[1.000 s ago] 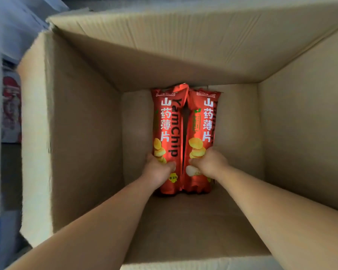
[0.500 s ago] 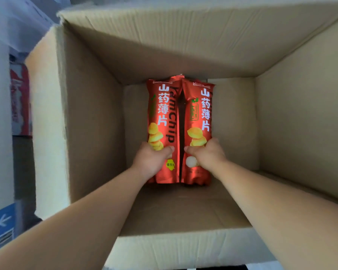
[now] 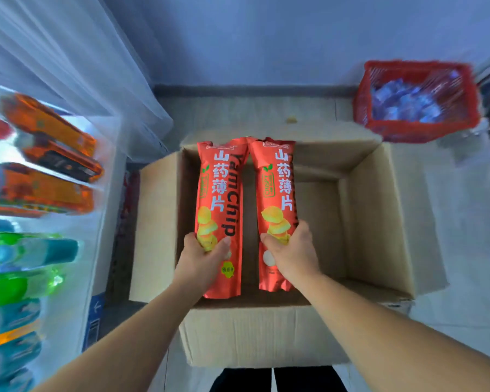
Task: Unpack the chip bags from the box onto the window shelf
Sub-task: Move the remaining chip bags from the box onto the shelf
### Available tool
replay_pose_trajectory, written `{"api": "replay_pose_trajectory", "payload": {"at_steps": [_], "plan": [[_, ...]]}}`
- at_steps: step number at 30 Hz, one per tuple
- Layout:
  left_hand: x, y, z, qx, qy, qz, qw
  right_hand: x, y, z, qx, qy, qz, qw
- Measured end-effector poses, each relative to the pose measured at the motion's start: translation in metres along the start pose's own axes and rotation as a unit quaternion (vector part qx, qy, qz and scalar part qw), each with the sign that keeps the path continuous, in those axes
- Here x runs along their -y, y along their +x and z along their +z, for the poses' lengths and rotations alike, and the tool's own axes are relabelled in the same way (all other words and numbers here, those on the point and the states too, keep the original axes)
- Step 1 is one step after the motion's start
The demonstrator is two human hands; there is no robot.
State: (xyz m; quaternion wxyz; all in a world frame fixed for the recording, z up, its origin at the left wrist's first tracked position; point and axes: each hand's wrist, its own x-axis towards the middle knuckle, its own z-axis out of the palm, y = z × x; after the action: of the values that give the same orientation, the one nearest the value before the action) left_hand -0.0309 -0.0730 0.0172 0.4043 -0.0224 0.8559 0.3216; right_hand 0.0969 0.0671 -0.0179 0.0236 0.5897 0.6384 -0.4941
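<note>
Two long red yam chip bags are held upright over the open cardboard box (image 3: 374, 222). My left hand (image 3: 201, 258) grips the lower part of the left chip bag (image 3: 221, 193). My right hand (image 3: 292, 253) grips the lower part of the right chip bag (image 3: 277, 179). Both bags are side by side, a narrow gap between them, their tops level with the box's far rim. The window shelf (image 3: 102, 171) runs along the left, with orange bags (image 3: 54, 137) lying on it.
Green and blue bags (image 3: 26, 264) lie lower on the left shelf, blurred. A red basket (image 3: 416, 128) of blue packets stands on the floor at the back right. A sheer curtain (image 3: 68, 52) hangs at the upper left. The box's flaps stick out left and right.
Both hands have lifted the two chip bags up from the bottom of the box. My head has drawn back, so the shelf, floor and basket now show.
</note>
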Motion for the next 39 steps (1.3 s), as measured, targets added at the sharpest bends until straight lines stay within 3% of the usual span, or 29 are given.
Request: {"api": "replay_pose_trajectory", "payload": {"at_steps": [7,12,16,22,29,34,39], "plan": [[-0.077,-0.076,-0.081,-0.047,-0.162,0.101,0.98,0.099,-0.062,-0.065,-0.036,0.046,-0.119,0.991],[-0.133,-0.136,-0.152,-0.06,-0.18,0.203,0.961,0.185,-0.107,-0.11,-0.054,0.062,-0.211,0.974],[-0.168,-0.183,-0.21,-0.088,-0.174,0.273,0.942,0.261,-0.145,-0.135,-0.048,0.097,-0.321,0.941],[-0.191,-0.266,-0.268,-0.201,-0.213,0.322,0.9,0.348,-0.21,-0.158,0.0,0.138,-0.459,0.878],[-0.145,-0.346,-0.289,-0.307,-0.271,0.298,0.862,0.369,-0.283,-0.149,0.11,0.179,-0.531,0.821],[-0.082,-0.398,-0.284,-0.37,-0.29,0.261,0.843,0.346,-0.339,-0.125,0.194,0.166,-0.552,0.794],[0.0,-0.456,-0.281,-0.443,-0.328,0.231,0.801,0.308,-0.405,-0.084,0.265,0.138,-0.562,0.771]]}}
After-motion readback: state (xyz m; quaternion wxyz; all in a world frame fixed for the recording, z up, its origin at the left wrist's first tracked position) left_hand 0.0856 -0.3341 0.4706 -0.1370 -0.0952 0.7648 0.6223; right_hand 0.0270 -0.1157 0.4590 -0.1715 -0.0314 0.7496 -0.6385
